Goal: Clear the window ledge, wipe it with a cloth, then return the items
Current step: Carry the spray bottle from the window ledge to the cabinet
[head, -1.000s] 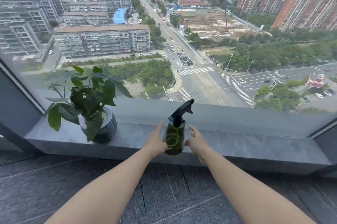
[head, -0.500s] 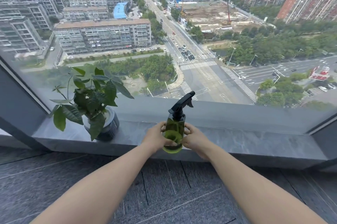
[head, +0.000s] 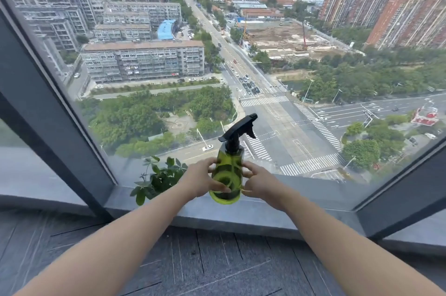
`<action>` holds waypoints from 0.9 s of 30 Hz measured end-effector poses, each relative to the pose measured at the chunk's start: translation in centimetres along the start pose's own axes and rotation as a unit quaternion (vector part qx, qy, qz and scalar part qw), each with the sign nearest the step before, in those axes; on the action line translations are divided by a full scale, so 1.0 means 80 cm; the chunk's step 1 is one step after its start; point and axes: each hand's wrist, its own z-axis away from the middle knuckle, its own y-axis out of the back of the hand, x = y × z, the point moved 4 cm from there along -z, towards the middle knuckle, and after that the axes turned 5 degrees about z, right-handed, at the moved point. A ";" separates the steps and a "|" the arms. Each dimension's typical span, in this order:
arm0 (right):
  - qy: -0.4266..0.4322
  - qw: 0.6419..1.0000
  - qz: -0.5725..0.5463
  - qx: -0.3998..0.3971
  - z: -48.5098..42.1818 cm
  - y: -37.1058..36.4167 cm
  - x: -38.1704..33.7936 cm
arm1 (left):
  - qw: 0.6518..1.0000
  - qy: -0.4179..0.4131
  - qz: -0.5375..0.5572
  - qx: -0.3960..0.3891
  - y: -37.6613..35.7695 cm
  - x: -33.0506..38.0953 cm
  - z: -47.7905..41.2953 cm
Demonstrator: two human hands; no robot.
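Both hands close on a green spray bottle [head: 226, 175] held clear above the window ledge [head: 277, 209]: the left hand [head: 205, 180] wraps one side, the right hand [head: 258, 183] the other, each grip tight on the bottle's lower body. Just left of the left grip, behind the forearm, a potted plant [head: 158, 178] sits on the ledge, uncleared. Clearing appears barely begun; wiping and returning remain, and no cloth is visible.
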 end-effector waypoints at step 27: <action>0.334 0.876 0.250 -0.241 0.356 -0.451 -0.741 | 0.909 0.042 0.057 0.410 0.666 0.234 0.669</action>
